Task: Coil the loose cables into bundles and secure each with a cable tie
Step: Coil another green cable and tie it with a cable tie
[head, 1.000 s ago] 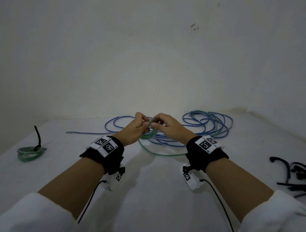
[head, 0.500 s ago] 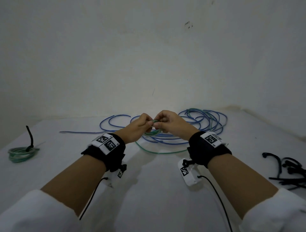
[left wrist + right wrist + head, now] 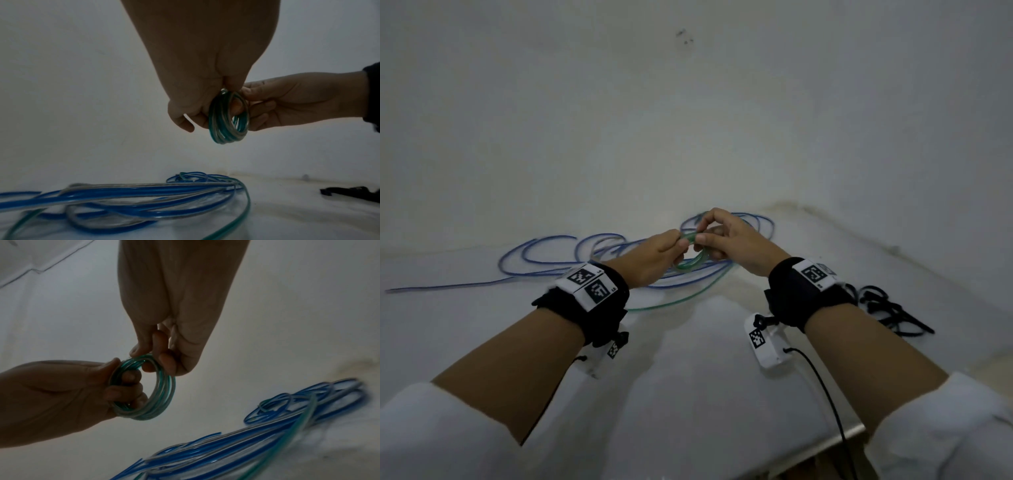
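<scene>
Currently the coiling step is judged to be in hand: a small green coil [image 3: 693, 257] is held above the desk [image 3: 688, 377] between both hands, near centre of the head view. The left hand [image 3: 654, 255] is curled on the coil's 9 o'clock side; the coil's top is pinched by the right hand [image 3: 734, 245]. A green tail [image 3: 681, 301] is trailed from the coil onto the desk toward 6 o'clock, so more winding is judged needed before a tie is fetched. Next, slack must be drawn in without the loops springing apart. Black cable ties [image 3: 887, 311] are seen at 3 o'clock. Loose blue cable [image 3: 544, 246] lies at 10 o'clock. Finger placement through the coil's loop is shown only by the right wrist view; the tie pile is shown whole only by the head view.
</scene>
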`<move>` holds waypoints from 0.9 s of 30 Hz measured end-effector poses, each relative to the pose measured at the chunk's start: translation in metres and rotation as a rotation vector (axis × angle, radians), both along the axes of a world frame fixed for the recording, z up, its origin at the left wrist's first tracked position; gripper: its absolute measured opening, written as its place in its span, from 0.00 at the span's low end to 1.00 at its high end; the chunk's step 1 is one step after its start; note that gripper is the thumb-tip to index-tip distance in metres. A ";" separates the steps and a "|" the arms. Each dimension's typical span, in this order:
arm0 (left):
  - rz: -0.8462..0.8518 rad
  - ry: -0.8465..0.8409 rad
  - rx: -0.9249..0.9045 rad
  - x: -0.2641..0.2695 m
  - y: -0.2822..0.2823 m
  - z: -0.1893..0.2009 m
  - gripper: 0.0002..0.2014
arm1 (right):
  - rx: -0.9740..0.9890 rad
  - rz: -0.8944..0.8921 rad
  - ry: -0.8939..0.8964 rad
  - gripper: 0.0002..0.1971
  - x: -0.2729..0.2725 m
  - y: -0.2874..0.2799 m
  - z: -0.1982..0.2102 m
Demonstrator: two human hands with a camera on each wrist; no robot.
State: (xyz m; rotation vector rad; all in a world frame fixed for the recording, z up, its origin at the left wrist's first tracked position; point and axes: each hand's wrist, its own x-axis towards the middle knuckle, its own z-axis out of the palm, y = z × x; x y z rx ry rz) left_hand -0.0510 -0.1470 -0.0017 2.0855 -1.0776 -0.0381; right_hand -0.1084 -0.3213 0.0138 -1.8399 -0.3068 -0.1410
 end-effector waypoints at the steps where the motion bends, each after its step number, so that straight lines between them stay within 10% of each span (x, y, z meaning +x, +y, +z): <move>1: -0.011 -0.024 -0.009 -0.001 -0.012 0.000 0.14 | 0.003 -0.023 0.002 0.03 -0.006 -0.009 0.000; 8: -0.111 -0.043 -0.034 -0.016 -0.089 -0.005 0.16 | -0.119 -0.332 0.051 0.07 -0.037 -0.091 0.001; 12: -0.139 -0.010 -0.028 -0.024 -0.116 -0.011 0.17 | -0.607 -0.549 0.222 0.04 -0.061 -0.155 -0.006; 16: -0.140 0.042 -0.059 -0.027 -0.131 -0.017 0.16 | -1.098 -0.466 0.412 0.14 -0.079 -0.189 -0.022; 27: -0.118 0.067 -0.064 -0.024 -0.130 -0.016 0.16 | -1.318 -0.334 0.437 0.11 -0.068 -0.197 -0.040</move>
